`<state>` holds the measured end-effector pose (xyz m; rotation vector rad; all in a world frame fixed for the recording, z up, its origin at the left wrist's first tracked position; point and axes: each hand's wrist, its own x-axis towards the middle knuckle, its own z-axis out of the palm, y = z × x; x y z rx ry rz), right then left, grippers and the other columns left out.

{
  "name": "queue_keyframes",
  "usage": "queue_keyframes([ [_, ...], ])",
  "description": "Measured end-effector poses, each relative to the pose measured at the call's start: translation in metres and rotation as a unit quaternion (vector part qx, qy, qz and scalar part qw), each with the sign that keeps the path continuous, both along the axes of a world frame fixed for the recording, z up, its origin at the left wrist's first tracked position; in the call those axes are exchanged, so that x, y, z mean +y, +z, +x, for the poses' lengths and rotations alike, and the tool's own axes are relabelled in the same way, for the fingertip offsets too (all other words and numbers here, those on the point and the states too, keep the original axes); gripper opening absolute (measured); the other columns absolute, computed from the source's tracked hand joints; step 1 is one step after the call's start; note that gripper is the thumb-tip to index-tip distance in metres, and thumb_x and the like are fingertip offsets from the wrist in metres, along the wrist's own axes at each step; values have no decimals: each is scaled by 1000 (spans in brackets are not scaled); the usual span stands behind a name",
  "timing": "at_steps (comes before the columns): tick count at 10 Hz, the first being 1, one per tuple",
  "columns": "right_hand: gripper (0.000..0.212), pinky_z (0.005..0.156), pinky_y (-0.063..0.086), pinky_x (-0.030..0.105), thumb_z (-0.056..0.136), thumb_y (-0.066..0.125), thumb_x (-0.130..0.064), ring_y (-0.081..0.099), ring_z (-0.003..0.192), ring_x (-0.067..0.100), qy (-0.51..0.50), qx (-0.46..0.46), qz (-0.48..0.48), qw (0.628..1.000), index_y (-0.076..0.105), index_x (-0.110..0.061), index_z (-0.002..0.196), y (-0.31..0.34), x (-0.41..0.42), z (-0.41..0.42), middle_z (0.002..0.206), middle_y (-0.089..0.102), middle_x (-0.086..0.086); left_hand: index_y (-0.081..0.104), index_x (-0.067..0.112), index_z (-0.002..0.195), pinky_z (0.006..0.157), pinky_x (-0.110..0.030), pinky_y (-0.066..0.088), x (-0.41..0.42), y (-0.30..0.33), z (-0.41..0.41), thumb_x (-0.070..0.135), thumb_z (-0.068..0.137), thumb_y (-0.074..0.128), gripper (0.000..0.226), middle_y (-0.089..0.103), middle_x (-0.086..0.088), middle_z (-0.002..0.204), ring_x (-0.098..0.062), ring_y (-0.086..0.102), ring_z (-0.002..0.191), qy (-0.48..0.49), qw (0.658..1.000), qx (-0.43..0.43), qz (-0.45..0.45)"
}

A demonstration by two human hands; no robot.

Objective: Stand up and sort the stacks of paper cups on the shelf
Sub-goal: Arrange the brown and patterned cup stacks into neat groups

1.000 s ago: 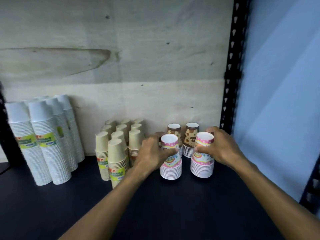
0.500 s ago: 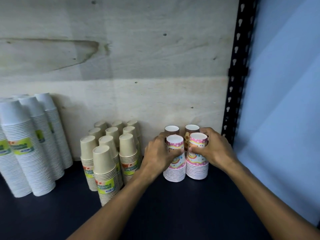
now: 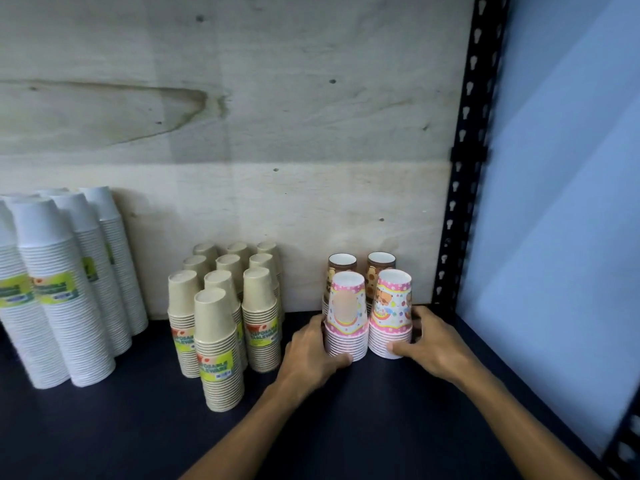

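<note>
Paper cups are sitting upside down in stacks on the dark shelf [image 3: 104, 427], sorted into groups along the pale plywood back panel [image 3: 242, 116]. Lower middle-right of the frame, two pink party-print stacks are standing side by side and touching: the left pink stack [image 3: 346, 323] has its print blurred out, the right pink stack [image 3: 392, 317] is showing a cartoon animal and dots, no words I can read. The left hand [image 3: 311, 351] is cupping the left one low at its base, thumb in front, fingers wrapping round the far side. The right hand [image 3: 429, 344] is doing the same to the right stack, thumb pressing on the bottom rims. So both grips are closing on a stack each.

Right behind them two brown printed stacks [image 3: 360, 268] are peeking out against the panel.

Middle of the frame, the kraft-coloured stacks [image 3: 221, 341] are bunching in rows, wearing green-yellow labels that read something like "DISPOSABLE TABLEWARE", partly cut off. Far left, the tall white stacks [image 3: 62, 289] are leaning a bit, with similar green labels too blurry to read.

A black perforated upright [image 3: 467, 150] is running up the right side.
</note>
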<state>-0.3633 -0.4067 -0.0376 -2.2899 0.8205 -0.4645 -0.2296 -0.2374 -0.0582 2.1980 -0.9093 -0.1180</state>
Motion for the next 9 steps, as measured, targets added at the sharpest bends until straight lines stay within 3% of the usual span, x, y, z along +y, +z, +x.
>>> queue_keyframes([
  [2,73,96,51,34,73,84,-24,67,102,13,23,-14,32,999,48,-23,137,-4,-10,3,129,63,-5,46,23,136,98,-33,50,-5,-7,4,44,67,82,81,62,3,131,-16,63,114,18,1000,-17,1],
  [4,76,86,52,26,75,83,-24,70,87,4,51,-26,36,998,46,-23,141,-7,-13,2,131,61,-7,45,23,134,97,-33,50,-8,-16,3,43,69,81,77,60,3,131,-17,60,114,43,998,-30,-18],
  [6,81,90,53,29,77,82,-27,70,87,4,59,-29,37,997,39,-23,146,-9,-11,2,138,57,-6,44,22,135,98,-34,50,-9,-13,5,45,70,80,78,61,2,132,-19,61,116,38,999,-13,5],
  [8,88,85,50,21,79,80,-31,67,92,4,57,-15,35,998,29,-20,150,-7,-5,-2,137,57,-1,45,19,136,100,-34,49,-2,-8,4,40,67,85,83,61,2,133,-18,60,118,28,999,2,21],
  [9,90,90,46,23,82,77,-34,60,116,16,45,-4,33,998,22,-17,152,0,2,-8,144,49,5,44,17,138,100,-35,50,4,-1,-1,38,68,84,83,60,0,134,-18,60,118,27,1000,-4,10],
])
